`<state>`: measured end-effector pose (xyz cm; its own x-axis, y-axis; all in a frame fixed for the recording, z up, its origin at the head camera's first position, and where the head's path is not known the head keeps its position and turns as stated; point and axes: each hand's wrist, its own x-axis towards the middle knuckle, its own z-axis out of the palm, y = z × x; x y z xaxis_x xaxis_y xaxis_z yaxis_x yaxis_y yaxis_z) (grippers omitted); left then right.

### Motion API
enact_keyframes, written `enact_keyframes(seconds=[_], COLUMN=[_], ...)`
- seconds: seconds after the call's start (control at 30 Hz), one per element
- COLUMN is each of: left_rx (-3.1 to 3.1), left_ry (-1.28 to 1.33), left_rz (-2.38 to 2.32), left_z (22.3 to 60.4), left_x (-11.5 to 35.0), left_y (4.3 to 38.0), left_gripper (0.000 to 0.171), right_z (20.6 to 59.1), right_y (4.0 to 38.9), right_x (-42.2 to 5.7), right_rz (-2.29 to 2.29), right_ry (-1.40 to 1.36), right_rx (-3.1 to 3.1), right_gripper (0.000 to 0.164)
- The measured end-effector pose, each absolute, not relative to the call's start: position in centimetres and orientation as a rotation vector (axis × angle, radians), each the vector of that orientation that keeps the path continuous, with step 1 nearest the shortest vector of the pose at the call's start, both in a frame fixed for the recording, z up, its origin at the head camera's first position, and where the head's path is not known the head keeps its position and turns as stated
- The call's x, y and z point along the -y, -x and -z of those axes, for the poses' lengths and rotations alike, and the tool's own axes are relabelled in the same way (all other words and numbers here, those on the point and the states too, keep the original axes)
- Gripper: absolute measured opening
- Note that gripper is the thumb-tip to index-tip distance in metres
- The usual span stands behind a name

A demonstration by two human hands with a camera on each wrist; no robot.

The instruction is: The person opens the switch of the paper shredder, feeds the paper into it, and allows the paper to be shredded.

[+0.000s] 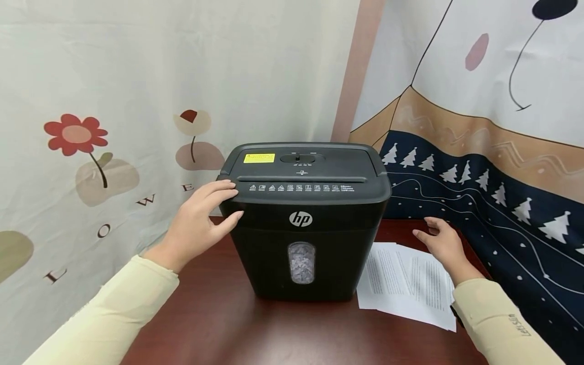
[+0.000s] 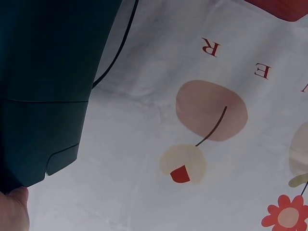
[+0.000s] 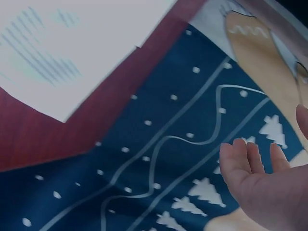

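A black HP paper shredder [image 1: 269, 253] stands upright on the table, with shredded paper behind the small window [image 1: 301, 262] in its front. My left hand [image 1: 196, 218] rests at the shredder's upper left corner, fingertips on the top edge and thumb against the front. Only a bit of that left hand [image 2: 14, 214] shows in the left wrist view, beside the shredder's dark side [image 2: 43, 120]. To the right, my right hand [image 1: 444, 248] hovers over printed paper sheets [image 1: 406, 284], its fingers loosely bent around nothing. The right wrist view shows this hand [image 3: 262, 190] apart from the sheets [image 3: 91, 43].
The reddish-brown table [image 1: 219, 314] supports the shredder and the sheets. A pale printed curtain [image 1: 150, 76] hangs close behind, and a dark blue patterned cloth [image 1: 456, 197] borders the right side. A black cord [image 2: 124, 43] runs from the shredder in the left wrist view.
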<state>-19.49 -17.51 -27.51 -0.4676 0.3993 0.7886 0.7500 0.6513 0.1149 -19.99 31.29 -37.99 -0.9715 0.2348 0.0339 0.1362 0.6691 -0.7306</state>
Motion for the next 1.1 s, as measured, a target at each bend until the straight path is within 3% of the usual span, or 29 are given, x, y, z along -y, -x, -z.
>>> enact_keyframes(seconds=[1.1], left_rx=[2.091], left_ry=[0.878], left_rz=[0.59], left_z=[27.6], left_x=[17.3], left_y=[19.4], left_gripper=[0.036], right_z=[48.4], right_y=[21.0], right_x=[-30.6], right_rz=[-1.053], right_ry=[0.623], right_rx=[2.9], right_gripper=[0.066])
